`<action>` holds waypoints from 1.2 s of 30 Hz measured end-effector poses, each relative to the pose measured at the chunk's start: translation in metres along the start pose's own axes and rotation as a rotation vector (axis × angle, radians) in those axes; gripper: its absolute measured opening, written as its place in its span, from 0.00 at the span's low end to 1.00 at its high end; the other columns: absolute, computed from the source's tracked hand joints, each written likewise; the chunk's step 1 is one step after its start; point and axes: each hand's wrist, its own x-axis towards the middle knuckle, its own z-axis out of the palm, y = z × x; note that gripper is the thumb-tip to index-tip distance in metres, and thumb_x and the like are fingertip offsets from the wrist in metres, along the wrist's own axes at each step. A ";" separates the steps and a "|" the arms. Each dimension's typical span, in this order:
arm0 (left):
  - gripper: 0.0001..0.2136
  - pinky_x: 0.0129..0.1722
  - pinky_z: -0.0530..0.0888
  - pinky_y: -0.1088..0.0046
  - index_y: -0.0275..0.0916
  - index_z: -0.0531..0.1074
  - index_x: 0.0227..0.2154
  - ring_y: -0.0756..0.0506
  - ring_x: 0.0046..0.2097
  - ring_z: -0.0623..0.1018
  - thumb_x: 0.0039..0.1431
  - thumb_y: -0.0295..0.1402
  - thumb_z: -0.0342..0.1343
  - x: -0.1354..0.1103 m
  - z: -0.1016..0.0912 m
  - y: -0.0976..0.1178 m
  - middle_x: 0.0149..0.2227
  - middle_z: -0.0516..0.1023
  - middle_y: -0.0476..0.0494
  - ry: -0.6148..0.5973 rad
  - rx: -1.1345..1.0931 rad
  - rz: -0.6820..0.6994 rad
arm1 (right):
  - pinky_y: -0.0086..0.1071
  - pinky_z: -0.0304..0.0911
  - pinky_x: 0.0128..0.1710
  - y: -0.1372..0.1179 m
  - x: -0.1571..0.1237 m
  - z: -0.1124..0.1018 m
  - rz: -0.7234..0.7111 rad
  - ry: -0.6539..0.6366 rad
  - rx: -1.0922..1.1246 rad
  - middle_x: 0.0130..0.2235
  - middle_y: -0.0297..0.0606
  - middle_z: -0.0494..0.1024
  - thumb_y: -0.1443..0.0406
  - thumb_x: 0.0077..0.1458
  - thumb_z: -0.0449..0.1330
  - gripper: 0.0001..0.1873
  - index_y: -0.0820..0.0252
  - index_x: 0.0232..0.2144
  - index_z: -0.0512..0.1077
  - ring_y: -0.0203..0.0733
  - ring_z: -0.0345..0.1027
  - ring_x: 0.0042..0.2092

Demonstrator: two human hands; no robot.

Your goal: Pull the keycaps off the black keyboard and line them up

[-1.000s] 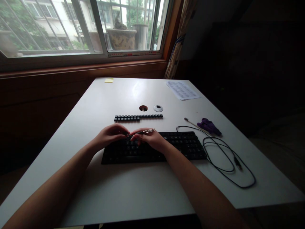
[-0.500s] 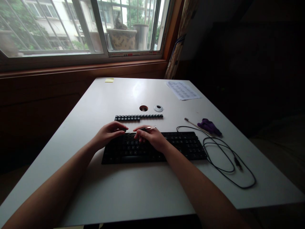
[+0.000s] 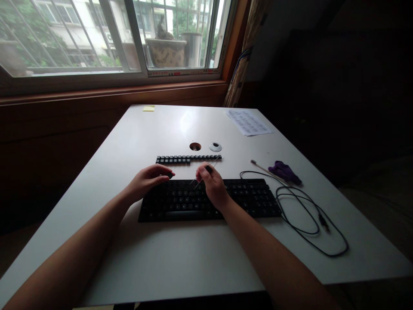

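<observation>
A black keyboard (image 3: 180,214) lies across the white table in front of me. Over its upper left edge, my left hand (image 3: 151,175) pinches a small black keycap (image 3: 170,175) between thumb and fingertips. My right hand (image 3: 213,185) is closed on a wire keycap puller (image 3: 209,169) with a dark handle. The puller's thin wire loops point down to the keyboard's upper keys, and more wire sticks out behind the hand. Beyond the keyboard, loose keycaps (image 3: 174,161) stand lined up in two rows, the rear one longer.
A black cable (image 3: 318,232) coils on the right beside a purple cloth (image 3: 284,171) and a thin-handled brush (image 3: 254,162). Farther back are a round table hole (image 3: 195,147), its white cover (image 3: 215,147), printed paper (image 3: 248,122) and a yellow note (image 3: 149,108).
My right hand has moved right, away from my left hand, and turned so the puller's wire points down at the keyboard. My left hand has stayed in place with the keycap.
</observation>
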 end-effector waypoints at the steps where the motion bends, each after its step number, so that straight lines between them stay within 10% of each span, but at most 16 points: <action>1: 0.14 0.50 0.74 0.64 0.37 0.77 0.42 0.41 0.48 0.79 0.56 0.40 0.64 0.000 0.000 -0.001 0.45 0.81 0.38 0.003 -0.004 0.003 | 0.34 0.61 0.37 -0.001 -0.001 0.000 -0.027 0.005 -0.031 0.29 0.34 0.66 0.52 0.66 0.49 0.18 0.55 0.28 0.64 0.38 0.61 0.32; 36: 0.08 0.45 0.76 0.68 0.38 0.72 0.40 0.46 0.42 0.79 0.62 0.35 0.60 0.001 -0.001 -0.016 0.46 0.76 0.41 -0.015 -0.284 0.055 | 0.32 0.62 0.38 -0.002 -0.003 0.002 -0.125 -0.115 -0.168 0.29 0.33 0.72 0.57 0.66 0.50 0.15 0.58 0.31 0.67 0.36 0.66 0.33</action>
